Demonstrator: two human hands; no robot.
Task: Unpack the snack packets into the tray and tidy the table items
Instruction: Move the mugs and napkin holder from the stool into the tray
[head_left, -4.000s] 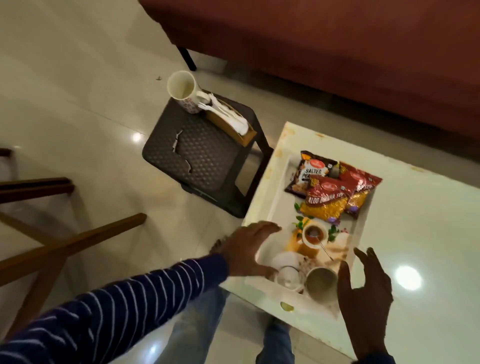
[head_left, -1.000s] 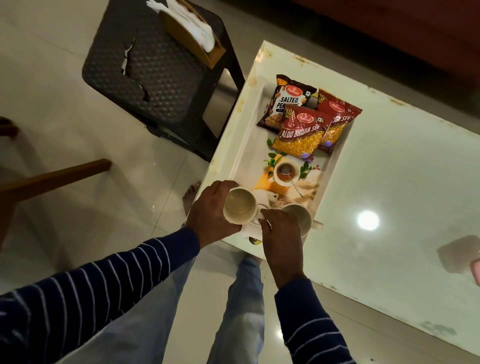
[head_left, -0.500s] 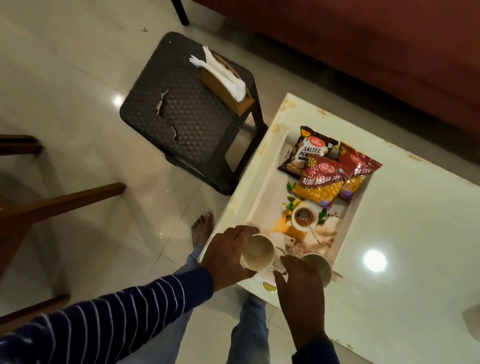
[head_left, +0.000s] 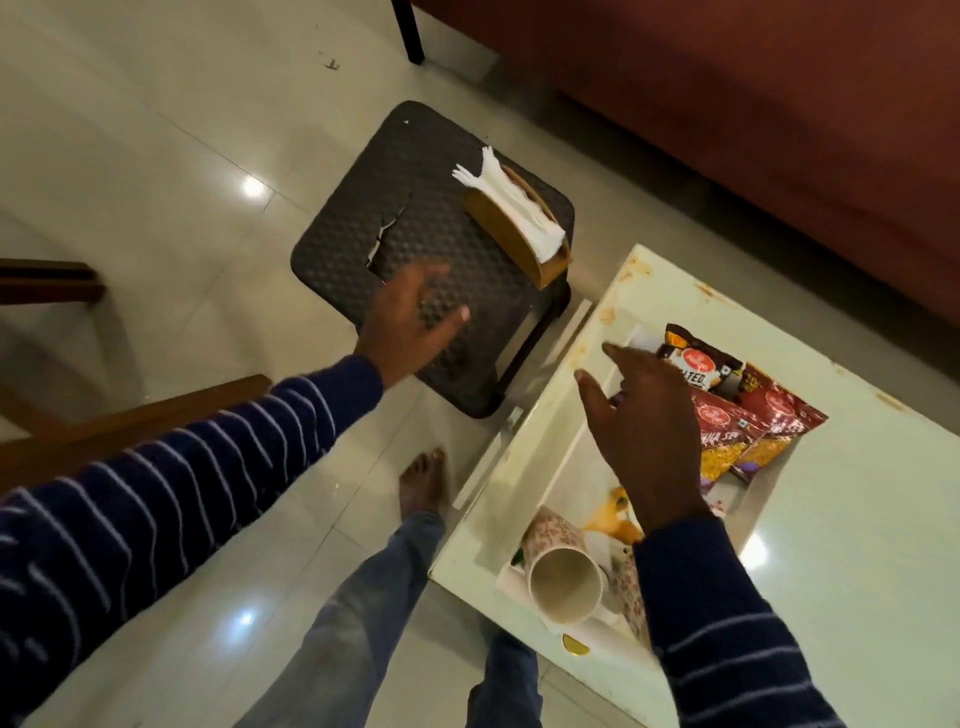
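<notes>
The left hand (head_left: 410, 322) hangs mid-frame over the stool (head_left: 431, 249), fingers spread and loose, gripping nothing; its edges are motion-blurred. The right hand (head_left: 639, 415) is raised over the tray (head_left: 540, 499), fingers straight and apart, also holding nothing. The two hands are well apart.

The tray is a white, shallow rectangle with raised walls, lying on the pale glossy table (head_left: 857, 545) at the right of the frame. Three crinkled foil packets (head_left: 753, 421) overlap at its upper end — a dark one with a white label, and two red ones with clear windows showing yellow snack. At the tray's lower end a mug (head_left: 558, 571) with a small reddish pattern sits with its round cream mouth toward the camera; a second mug beside it is mostly hidden by the right sleeve. The tray floor carries a printed picture, partly covered.

The stool, centre-top, is dark plastic with a woven, dimpled seat, rounded corners and a jagged crack. On its right edge stands a wooden holder (head_left: 511, 228) packed with white napkins (head_left: 514, 208).

The floor is shiny pale tile with lamp glints. A red-brown sofa fills the upper right — wooden chair rails cross the left edge.
</notes>
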